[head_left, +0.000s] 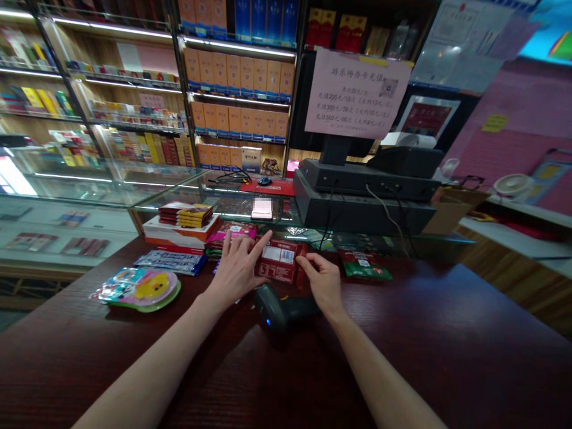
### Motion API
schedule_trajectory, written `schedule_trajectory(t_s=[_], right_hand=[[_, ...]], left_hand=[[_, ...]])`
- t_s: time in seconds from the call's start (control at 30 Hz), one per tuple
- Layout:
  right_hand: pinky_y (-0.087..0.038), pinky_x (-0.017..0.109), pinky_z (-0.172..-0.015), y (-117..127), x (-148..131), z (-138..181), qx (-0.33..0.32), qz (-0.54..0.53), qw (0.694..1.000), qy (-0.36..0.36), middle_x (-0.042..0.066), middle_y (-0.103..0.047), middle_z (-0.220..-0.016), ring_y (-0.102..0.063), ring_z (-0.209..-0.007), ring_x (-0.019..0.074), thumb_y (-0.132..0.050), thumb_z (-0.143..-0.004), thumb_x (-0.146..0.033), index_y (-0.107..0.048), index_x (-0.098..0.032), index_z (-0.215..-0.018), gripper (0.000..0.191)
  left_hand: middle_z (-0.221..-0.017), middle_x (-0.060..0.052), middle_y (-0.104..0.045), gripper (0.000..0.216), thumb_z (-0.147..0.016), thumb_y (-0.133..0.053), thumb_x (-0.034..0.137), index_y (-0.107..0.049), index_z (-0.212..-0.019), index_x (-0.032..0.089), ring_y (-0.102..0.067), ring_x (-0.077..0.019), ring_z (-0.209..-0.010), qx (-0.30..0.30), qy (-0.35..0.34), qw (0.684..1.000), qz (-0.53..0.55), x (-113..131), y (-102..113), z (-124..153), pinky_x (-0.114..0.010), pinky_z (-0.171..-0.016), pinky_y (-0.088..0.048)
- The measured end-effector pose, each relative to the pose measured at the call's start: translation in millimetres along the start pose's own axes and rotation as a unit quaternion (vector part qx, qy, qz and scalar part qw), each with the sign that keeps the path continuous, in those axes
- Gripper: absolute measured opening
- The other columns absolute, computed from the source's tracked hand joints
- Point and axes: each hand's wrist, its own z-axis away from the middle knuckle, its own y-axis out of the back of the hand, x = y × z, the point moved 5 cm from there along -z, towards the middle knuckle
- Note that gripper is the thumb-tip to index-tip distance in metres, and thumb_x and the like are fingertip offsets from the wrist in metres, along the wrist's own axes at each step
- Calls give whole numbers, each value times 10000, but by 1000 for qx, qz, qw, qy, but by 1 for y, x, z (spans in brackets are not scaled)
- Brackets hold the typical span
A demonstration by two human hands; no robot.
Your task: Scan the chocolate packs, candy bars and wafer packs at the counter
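A dark red packet [277,261] with a white barcode label lies on the counter in front of me. My right hand [325,280] is closed, its thumb and forefinger pinching the packet's right end. At the left end is my left hand [236,267], its fingers spread, with the thumb along the lower edge and the forefinger by the upper edge. Just below the packet rests a black barcode scanner [273,310], a small blue light glowing on it. Pink snack bags [236,231] are partly hidden behind my left hand.
To the left are a yellow-and-green toy pack [138,288], blue-and-silver packets [172,260] and a white-and-orange box [179,231] bearing small packs. A red-and-green bag [364,265] lies right. Behind stand a glass counter [281,210], a monitor with a paper notice [357,95] and a receipt printer [406,161].
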Motion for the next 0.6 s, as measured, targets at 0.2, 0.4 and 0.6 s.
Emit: schedule_trajectory(t_s=[0.2, 0.4, 0.6], right_hand=[[-477, 285, -726, -2, 2, 1, -7, 11, 1000, 22, 22, -721, -825, -625, -732, 180, -667, -851, -525, -773, -213, -841, 329], [-481, 283, -686, -3, 0, 2, -24, 14, 1000, 9, 30, -714, -796, -623, -723, 189, -637, -867, -542, -753, -200, -849, 361], [-522, 299, -723, -5, 1, 2, -49, -20, 999, -11, 47, -759, -898, -668, -773, 203, -630, -863, -531, -744, -197, -943, 362]], left_hand=[[-1079, -78, -558, 955, -765, -760, 499, -315, -1573, 255, -512, -315, -1103, 2, 14, 1000, -17, 0, 2, 2, -624, -1215, -171], [-1158, -85, -542, 931, -735, -787, 432, -348, -1546, 303, -517, -326, -1131, 21, 25, 999, 7, -3, 2, 4, -651, -1214, -165], [-1422, -122, -467, 916, -723, -797, 371, -364, -1525, 281, -448, -367, -1321, 36, 12, 999, 34, -5, 2, 6, -654, -1237, -120]])
